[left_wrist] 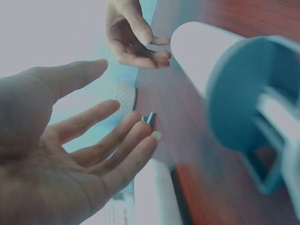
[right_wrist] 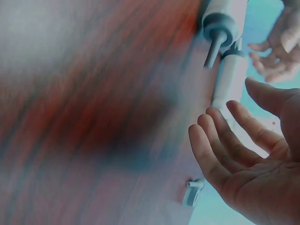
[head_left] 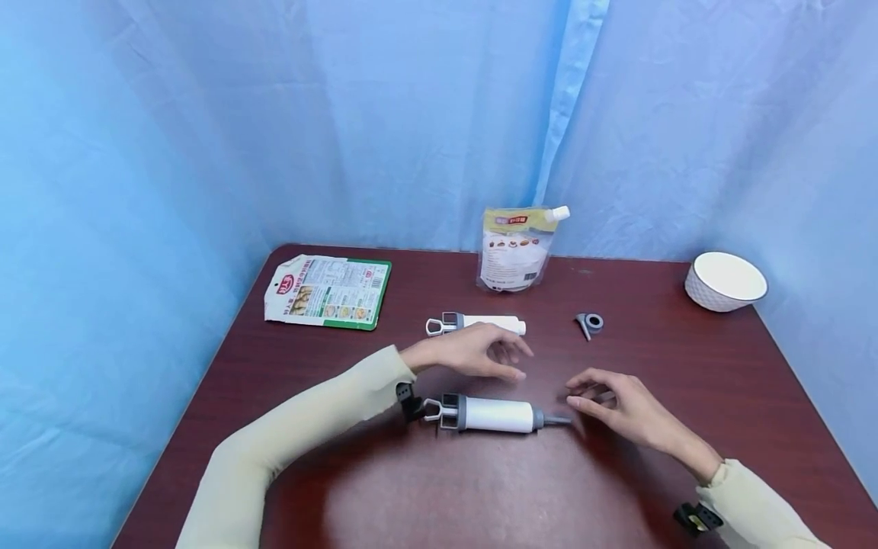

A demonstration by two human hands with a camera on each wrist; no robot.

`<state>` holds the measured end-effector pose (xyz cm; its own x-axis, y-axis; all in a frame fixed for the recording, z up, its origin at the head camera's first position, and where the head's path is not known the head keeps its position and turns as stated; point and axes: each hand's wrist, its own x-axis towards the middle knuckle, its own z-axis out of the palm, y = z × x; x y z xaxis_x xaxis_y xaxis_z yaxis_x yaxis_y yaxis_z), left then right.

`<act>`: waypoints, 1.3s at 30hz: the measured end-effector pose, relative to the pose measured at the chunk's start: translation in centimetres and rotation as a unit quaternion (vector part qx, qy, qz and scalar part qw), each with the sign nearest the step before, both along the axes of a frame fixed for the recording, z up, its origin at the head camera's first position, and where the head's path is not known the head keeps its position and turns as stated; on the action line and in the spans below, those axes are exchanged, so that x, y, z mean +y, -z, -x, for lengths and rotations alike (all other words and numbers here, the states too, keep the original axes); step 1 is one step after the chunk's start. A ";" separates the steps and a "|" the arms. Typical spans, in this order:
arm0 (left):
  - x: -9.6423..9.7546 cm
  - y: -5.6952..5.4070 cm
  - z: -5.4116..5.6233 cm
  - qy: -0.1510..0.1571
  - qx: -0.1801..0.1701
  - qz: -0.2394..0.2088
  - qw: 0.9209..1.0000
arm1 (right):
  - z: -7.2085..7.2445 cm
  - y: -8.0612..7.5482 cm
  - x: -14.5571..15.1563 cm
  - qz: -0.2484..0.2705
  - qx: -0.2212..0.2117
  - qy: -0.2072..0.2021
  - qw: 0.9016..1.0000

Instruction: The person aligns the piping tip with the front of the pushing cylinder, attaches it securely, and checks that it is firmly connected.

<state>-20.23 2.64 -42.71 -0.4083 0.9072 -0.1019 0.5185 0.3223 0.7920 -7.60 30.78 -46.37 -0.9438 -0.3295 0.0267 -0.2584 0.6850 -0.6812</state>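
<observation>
A white syringe with a grey collar and narrow grey nozzle (head_left: 499,415) lies on the table, its ring-ended plunger towards the left. Above and behind its barrel hovers my left hand (head_left: 476,351), fingers loosely bent around nothing. Just past the nozzle tip is my right hand (head_left: 620,404), relaxed and holding nothing. Both palms look bare in the wrist views, with the left fingers (left_wrist: 126,140) and right fingers (right_wrist: 211,145) apart from the barrels. Partly hidden by my left hand is a second white syringe (head_left: 497,323), with no long nozzle on its end.
A small grey nozzle-like part with a ring (head_left: 591,323) lies right of the second syringe. Behind stands a spouted pouch with a white cap (head_left: 514,259). A green-and-white packet (head_left: 343,293) lies back left, and a white bowl (head_left: 713,297) sits at the back right corner by the blue curtain.
</observation>
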 end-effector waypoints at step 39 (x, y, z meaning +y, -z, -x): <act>15.5 2.1 6.0 -0.105 0.196 0.152 0.963 | 9.0 3.0 7.5 -0.026 0.102 0.136 0.985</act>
<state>-26.19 18.17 -44.81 -0.6401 0.7533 -0.1508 0.6567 0.6384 0.4015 -16.58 38.28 -49.42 -0.9743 -0.0710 0.2139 -0.1879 0.7802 -0.5966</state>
